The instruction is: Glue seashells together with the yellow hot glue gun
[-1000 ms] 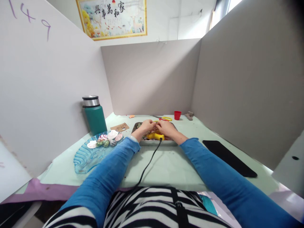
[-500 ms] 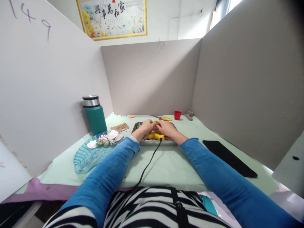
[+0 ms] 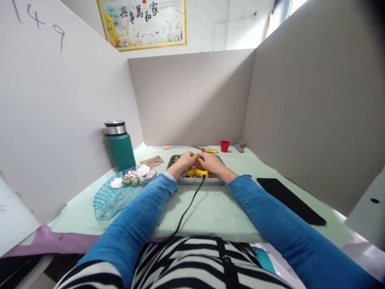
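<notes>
Both hands meet over a shallow metal tray [image 3: 180, 182] in the middle of the table. My left hand [image 3: 187, 159] is closed, its fingertips pinched near the tray's centre. Close against it, my right hand [image 3: 209, 161] is closed in a similar pinch. Whatever lies between the fingertips is too small and hidden to make out. Just below them shows a reddish-and-white striped piece [image 3: 196, 163], perhaps a shell. A yellow glue gun [image 3: 197, 172] with a black cord [image 3: 190, 205] lies in the tray on the near side, touched by neither hand. Shells partly show at the tray's left.
A blue glass shell-shaped plate [image 3: 105, 200] with several shells is on the left, before a green bottle [image 3: 120, 150]. A cardboard tag [image 3: 152, 161] lies behind it. Scissors [image 3: 210, 151], a red cup [image 3: 225, 146] and a grey-brown piece [image 3: 240, 146] stand at the back. A black mat [image 3: 288, 200] lies right.
</notes>
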Motion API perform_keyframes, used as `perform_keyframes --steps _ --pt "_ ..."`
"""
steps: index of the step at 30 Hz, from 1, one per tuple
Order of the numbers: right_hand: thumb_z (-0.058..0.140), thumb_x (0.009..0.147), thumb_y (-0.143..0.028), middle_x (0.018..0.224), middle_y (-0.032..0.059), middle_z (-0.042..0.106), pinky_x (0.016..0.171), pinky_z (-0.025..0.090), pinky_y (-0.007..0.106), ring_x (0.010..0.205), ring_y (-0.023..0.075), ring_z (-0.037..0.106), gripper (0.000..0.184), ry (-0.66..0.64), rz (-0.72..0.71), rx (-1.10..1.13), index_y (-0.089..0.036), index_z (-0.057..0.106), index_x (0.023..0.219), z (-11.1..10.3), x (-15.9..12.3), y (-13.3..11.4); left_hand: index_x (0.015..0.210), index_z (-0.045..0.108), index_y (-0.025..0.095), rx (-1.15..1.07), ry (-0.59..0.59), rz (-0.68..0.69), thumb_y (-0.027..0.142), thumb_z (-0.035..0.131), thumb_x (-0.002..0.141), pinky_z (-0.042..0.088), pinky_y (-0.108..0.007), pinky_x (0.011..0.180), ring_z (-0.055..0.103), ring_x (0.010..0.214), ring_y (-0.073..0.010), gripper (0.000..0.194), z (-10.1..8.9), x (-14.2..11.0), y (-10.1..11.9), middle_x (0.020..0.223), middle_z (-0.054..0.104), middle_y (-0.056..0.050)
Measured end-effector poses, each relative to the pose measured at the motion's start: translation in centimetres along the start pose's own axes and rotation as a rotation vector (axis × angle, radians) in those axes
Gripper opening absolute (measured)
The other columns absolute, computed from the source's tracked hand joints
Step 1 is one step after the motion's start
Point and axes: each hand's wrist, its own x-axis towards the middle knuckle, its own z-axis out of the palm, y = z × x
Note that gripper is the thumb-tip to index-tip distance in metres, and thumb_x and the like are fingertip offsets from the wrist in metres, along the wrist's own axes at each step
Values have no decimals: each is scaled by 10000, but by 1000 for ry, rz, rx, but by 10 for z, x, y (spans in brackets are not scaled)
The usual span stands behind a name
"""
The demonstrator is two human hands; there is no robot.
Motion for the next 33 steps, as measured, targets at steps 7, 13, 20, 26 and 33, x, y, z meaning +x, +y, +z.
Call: perform_keyframes --steps 7,13,20,26,33 --pt "370 945 -356 1021 86 712 693 387 269 928 210 631 345 4 1 3 -201 669 1019 1 0 1 737 583 150 6 -5 25 294 538 835 476 -216 615 597 699 -137 180 0 2 -2 754 644 -46" --pt "380 938 -344 1014 83 712 678 381 260 909 203 632 334 7 1 7 -199 673 1011 1 0 1 746 590 149 -10 -25 18 319 559 835 471 -210 594 590 671 -132 194 -1 -2 2 732 641 -39" --pt "369 946 -342 1037 84 710 710 392 266 934 205 630 337 -9 6 -4 -199 666 1016 0 0 0 763 612 136 -23 -31 4 364 609 814 478 -205 598 600 697 -141 234 -3 -6 6 722 649 -46" --pt "363 945 -345 1034 88 708 712 390 269 936 208 627 350 -16 3 -2 -193 668 1023 0 0 0 783 614 138 12 -37 15 360 588 826 483 -210 607 606 709 -141 228 -3 -3 4 738 656 -45" --pt "370 943 -329 1041 83 709 711 390 265 935 203 626 340 -16 -7 4 -196 669 1035 -1 -1 -1 797 609 133 35 -42 38 322 535 855 477 -212 602 597 677 -127 211 -2 -4 3 768 657 -49"
